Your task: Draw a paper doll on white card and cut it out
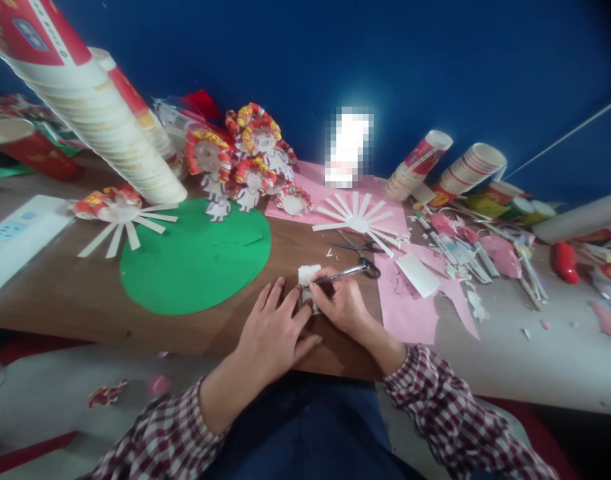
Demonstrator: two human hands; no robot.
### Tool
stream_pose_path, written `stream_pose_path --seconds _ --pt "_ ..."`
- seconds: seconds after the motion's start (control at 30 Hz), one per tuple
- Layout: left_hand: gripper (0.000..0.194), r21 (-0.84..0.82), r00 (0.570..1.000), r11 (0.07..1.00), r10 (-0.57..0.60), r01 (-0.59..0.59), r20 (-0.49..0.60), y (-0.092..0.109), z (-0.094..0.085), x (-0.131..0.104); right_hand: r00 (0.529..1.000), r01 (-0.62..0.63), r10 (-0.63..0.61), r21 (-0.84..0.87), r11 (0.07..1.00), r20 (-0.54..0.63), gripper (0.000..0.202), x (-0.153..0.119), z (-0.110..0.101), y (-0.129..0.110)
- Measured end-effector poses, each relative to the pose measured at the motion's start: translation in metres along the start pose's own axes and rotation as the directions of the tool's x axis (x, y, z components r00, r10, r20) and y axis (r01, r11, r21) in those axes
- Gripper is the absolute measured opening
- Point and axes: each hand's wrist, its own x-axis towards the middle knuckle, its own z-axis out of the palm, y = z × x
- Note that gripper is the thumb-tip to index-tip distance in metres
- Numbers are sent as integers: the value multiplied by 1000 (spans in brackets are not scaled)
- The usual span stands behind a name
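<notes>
Head view: L hand (275,331) lies flat w/ fingers loosely spread, tips at the left edge of the small white paper (309,273), which sits on the table (60,293) b/w the hands; R hand (339,301), just beside, is clamped on a pen (341,273), tip down at the paper, can't tell if touching. Scissors (358,250) lie just beyond the pen, w/ a white fan (357,223) behind; green sheet (190,267) to the left, pink paper (410,317) to the right, cup stacks (110,127) both sides.

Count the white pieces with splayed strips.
2: left one partly over the green sheet, right one on pink paper beyond the right hand. Others may be hidden.
</notes>
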Motion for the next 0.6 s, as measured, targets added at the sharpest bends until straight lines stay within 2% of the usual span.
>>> stream_pose_path --seconds 0.2,0.4,0.6 --pt "51 -7 1000 1000 14 -14 12 -4 -6 1 1000 9 -9 -17 1000 11 8 0 0 1" --pt "48 -42 999 999 -1 -1 -37 -4 3 -2 1000 -23 23 -4 1000 -11 8 0 -1 -1" --pt "40 -90 990 995 19 -32 -138 -10 9 -8 990 -88 116 307 948 -75 10 0 -1 4"
